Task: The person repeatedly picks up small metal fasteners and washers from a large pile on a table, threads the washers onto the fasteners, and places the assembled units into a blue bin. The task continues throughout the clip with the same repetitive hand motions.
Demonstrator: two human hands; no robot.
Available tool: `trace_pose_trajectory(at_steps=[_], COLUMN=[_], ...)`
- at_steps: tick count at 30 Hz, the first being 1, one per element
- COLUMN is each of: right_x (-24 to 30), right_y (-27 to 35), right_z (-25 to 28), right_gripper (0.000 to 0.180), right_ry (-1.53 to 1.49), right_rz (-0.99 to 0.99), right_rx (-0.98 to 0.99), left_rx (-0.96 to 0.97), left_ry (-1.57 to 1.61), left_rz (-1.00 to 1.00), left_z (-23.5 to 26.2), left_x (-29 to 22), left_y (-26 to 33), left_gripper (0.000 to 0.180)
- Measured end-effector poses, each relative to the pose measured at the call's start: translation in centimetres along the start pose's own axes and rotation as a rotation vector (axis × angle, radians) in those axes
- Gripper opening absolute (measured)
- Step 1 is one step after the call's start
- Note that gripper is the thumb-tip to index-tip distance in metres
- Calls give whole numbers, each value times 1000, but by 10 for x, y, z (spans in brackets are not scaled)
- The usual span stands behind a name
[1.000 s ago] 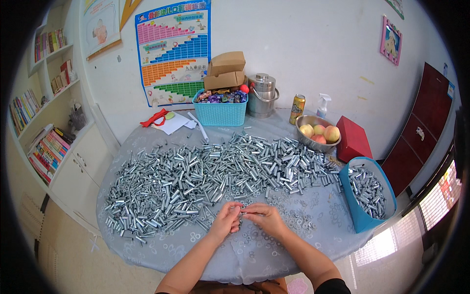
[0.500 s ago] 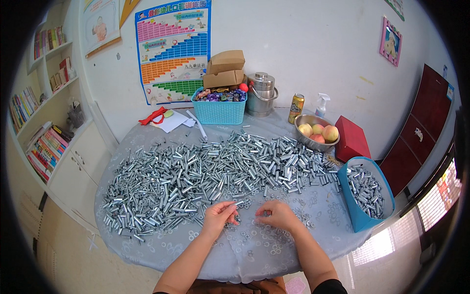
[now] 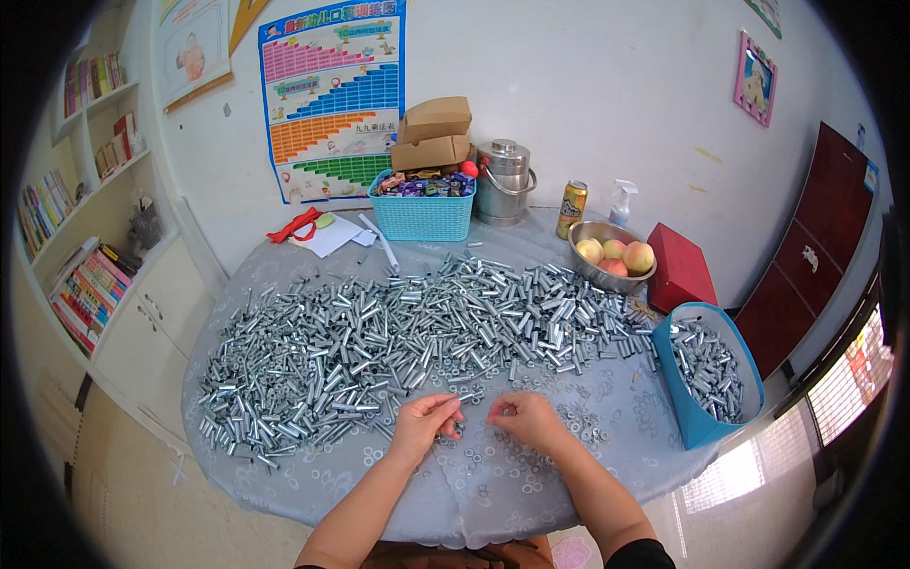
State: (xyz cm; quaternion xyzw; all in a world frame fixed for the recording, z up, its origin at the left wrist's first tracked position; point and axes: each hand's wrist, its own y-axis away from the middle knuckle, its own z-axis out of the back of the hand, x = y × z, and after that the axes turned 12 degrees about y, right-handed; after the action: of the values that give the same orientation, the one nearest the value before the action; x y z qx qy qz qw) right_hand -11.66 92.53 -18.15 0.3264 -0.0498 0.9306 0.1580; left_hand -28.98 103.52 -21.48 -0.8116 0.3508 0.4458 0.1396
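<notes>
My left hand [image 3: 427, 427] is closed in a pinch just in front of the heap, and the pale end of a small metal tube [image 3: 455, 401] shows at its fingertips. To its right, my right hand [image 3: 531, 420] hovers with bent fingers pressed together; whatever they hold is hidden. A broad heap of shiny metal tubes [image 3: 360, 332] spreads over the table beyond both hands. Small washers and nuts [image 3: 583, 422] lie scattered beside the right hand, and a few more rest between and below the hands.
A blue bin [image 3: 692, 417] full of metal tubes stands at the table's right edge. Behind it are a red box [image 3: 680, 268] and a steel bowl [image 3: 607, 275] of peaches. A can [image 3: 572, 209], spray bottle [image 3: 622, 201], metal pot [image 3: 503, 185] and turquoise basket [image 3: 422, 218] line the wall.
My right hand has shifted slightly left, nearer the left hand, and its fingers have drawn in. The tube at my left fingertips shows less than before.
</notes>
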Motion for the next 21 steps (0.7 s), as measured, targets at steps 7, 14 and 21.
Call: trace_pose_trajectory(at_steps=[7,14,21], right_x=[-13,-11,-4], right_y=[-9,-9,-5], right_z=[-7,-8,-8], right_gripper=[11,11,18], right_ry=[-797,-735,-397], right_rz=[6,-2,135], right_rx=[-36,-61,-200], left_rx=[42,92,98], left_ry=[-92,2,81], left_rz=[112,174,235], left_z=[-7,-3,3], left_x=[-5,-6,-4], left_y=[4,5,3], left_gripper=[19,19,20])
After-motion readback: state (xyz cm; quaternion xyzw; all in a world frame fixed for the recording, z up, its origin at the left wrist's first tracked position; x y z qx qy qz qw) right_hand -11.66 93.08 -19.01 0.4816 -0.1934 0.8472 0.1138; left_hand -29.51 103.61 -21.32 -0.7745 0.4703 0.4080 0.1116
